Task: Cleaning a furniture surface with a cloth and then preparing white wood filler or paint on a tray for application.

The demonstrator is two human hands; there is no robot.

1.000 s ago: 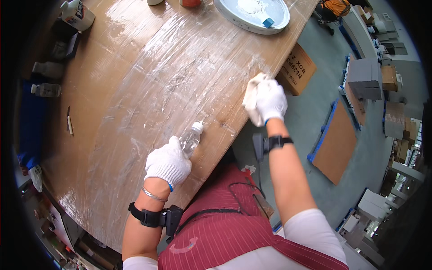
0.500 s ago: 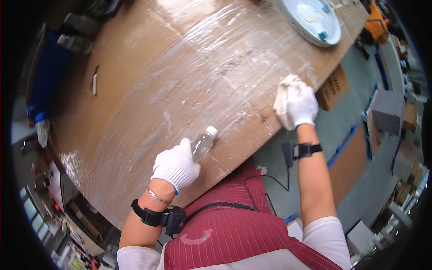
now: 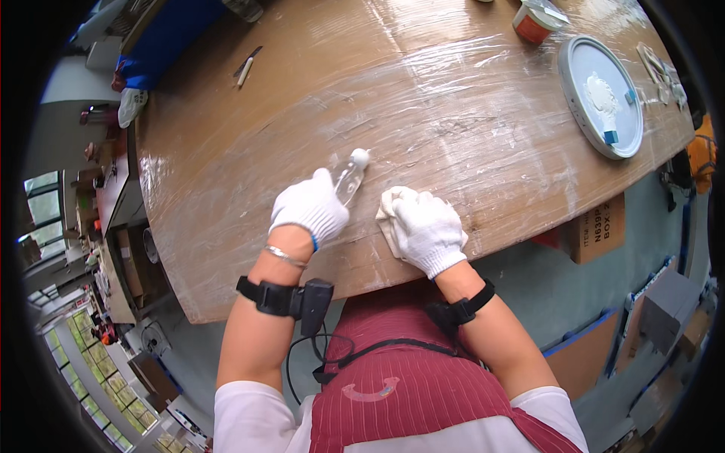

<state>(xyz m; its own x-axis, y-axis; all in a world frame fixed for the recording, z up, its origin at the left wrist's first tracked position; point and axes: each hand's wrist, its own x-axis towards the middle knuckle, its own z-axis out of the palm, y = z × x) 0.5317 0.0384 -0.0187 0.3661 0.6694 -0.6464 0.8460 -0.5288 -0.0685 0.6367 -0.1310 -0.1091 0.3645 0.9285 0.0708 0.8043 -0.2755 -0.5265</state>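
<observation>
My left hand, in a white knitted glove, is closed round a small clear plastic bottle. The bottle leans away from me, its white cap pointing up and to the right. Just to the right, my right hand, gloved the same way, grips a bunched cream cloth. Part of the cloth sticks out at the left of the fingers and lies on the film-covered brown table. The right fingers are partly hidden in its folds.
A round pale lid with white paste and blue pieces lies at the right. Behind it stands a red-and-white tub. A knife lies far left. Below the table's right edge is a cardboard box.
My right hand has brought the cloth leftward from the table's right edge, close to the bottle. My left hand still holds the bottle. The whole view has turned and shifted.
</observation>
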